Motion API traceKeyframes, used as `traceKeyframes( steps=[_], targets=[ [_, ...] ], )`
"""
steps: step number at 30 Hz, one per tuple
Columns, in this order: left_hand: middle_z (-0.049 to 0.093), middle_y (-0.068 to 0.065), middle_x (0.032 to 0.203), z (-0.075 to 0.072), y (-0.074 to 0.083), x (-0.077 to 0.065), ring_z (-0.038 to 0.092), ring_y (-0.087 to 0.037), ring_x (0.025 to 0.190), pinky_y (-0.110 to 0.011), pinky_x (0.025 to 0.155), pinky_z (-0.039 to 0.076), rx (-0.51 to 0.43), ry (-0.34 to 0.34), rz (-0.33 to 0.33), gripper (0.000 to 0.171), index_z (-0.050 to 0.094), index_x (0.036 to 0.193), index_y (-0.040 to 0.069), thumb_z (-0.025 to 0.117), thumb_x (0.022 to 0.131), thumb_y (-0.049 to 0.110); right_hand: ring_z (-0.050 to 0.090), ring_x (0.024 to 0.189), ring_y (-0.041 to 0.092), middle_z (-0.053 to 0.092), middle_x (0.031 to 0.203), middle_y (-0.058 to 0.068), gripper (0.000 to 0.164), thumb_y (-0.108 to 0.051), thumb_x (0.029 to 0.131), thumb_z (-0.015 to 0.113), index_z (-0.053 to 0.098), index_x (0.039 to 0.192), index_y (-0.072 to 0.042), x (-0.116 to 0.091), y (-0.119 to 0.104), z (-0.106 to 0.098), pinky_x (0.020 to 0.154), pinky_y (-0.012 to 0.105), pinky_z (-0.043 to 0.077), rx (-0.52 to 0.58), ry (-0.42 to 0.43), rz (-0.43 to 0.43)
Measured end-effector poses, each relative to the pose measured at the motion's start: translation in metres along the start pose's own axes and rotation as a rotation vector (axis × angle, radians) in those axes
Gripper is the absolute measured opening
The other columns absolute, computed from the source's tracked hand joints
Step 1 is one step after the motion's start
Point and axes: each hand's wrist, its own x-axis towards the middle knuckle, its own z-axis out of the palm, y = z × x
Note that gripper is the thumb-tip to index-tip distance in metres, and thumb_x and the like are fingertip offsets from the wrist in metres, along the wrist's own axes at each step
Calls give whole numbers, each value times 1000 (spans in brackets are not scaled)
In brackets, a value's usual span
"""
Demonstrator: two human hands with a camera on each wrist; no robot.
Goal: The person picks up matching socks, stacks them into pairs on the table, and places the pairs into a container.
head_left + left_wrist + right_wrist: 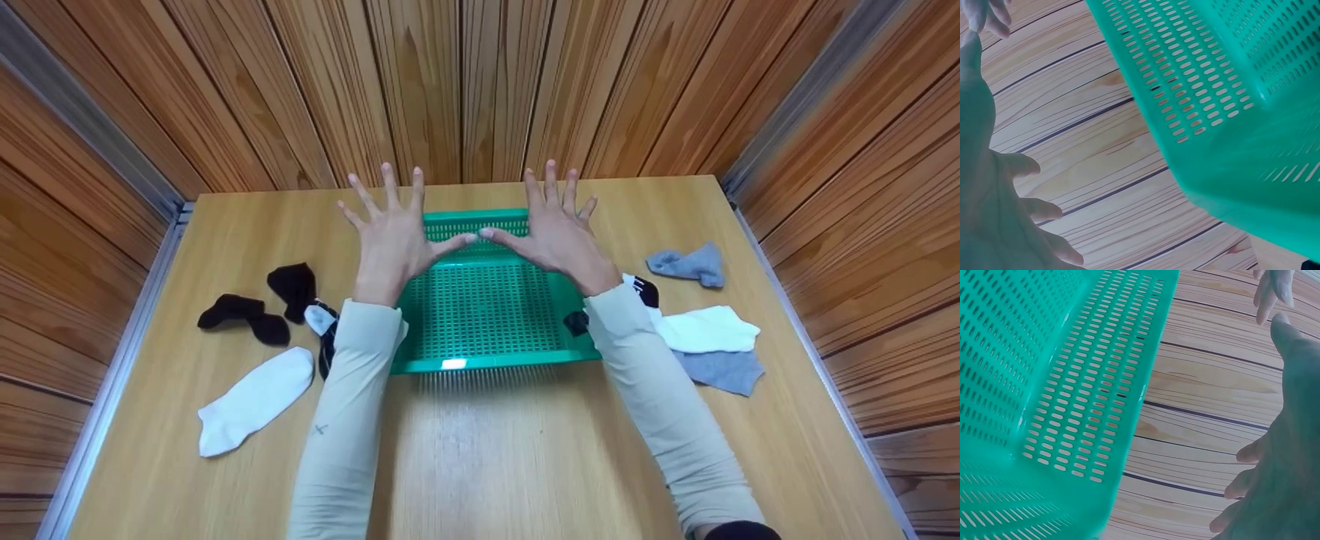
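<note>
Both hands are held over the far part of a green plastic basket (487, 307), fingers spread and thumb tips almost meeting. The left hand (394, 244) is above the basket's far left corner, holding nothing. Above the far right corner, the right hand (559, 236) is likewise bare. In the left wrist view, the left hand (994, 185) shows splayed fingers beside the basket's slotted wall (1185, 73). The right wrist view has the right hand (1275, 455) apart from the basket wall (1089, 382). Only slotted mesh shows inside the basket.
Left of the basket lie black socks (292, 291), a dark sock (244, 316) and a white sock (256, 401). On the right are a grey sock (688, 264), a white sock (709, 330) and another grey sock (724, 371). Wood-panelled walls (495, 90) border the table.
</note>
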Motion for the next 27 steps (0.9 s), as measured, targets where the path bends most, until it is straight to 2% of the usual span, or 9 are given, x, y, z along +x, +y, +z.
traceKeyframes(
  steps=[10, 14, 17, 21, 23, 25, 27],
  targets=[
    [-12, -20, 176, -12, 19, -12, -19, -63, 154, -83, 119, -2, -18, 17, 32, 126, -1, 170, 24, 47, 79, 97, -30, 158, 43, -27, 173, 7, 125, -97, 82, 40, -7, 169, -21, -23, 10, -16, 118, 80, -16, 5, 41, 4],
    [-12, -19, 176, -13, 27, -21, -19, -61, 155, -81, 121, 2, -37, 28, 56, 126, 0, 170, 24, 48, 79, 97, -27, 160, 42, -25, 174, 6, 124, -95, 83, 43, -5, 169, -22, -38, 15, -25, 118, 80, -15, 1, 77, -3],
    [-8, -17, 177, -15, 35, -30, -14, -56, 158, -76, 125, 6, -42, 42, 82, 125, 1, 170, 24, 47, 80, 97, -21, 162, 42, -19, 177, 7, 121, -93, 85, 46, -1, 170, -21, -51, 21, -31, 121, 79, -12, -2, 113, -7],
    [14, -15, 176, -15, 45, -47, 8, -45, 163, -64, 128, 23, -58, 91, 140, 120, 8, 170, 21, 49, 83, 93, -7, 165, 42, -3, 179, 10, 114, -85, 89, 53, 11, 170, -18, -75, 30, -36, 126, 76, -3, 22, 180, -29],
    [29, -15, 172, -12, 51, -57, 25, -42, 161, -61, 123, 36, -85, 135, 190, 114, 16, 170, 18, 53, 87, 88, 5, 165, 44, 10, 178, 15, 107, -77, 91, 60, 21, 168, -14, -88, 36, -37, 127, 73, 6, 37, 233, -62],
    [45, -15, 165, -7, 57, -65, 42, -39, 154, -58, 116, 46, -149, 181, 249, 103, 28, 167, 15, 58, 92, 79, 18, 162, 44, 21, 175, 18, 99, -68, 94, 66, 29, 166, -10, -100, 44, -36, 127, 71, 17, 60, 290, -92],
    [55, -14, 158, -2, 63, -72, 53, -36, 146, -54, 111, 52, -245, 207, 314, 88, 41, 161, 13, 64, 96, 67, 29, 158, 45, 31, 170, 22, 89, -57, 97, 70, 36, 162, -5, -111, 53, -35, 124, 69, 28, 87, 347, -124]
  ],
)
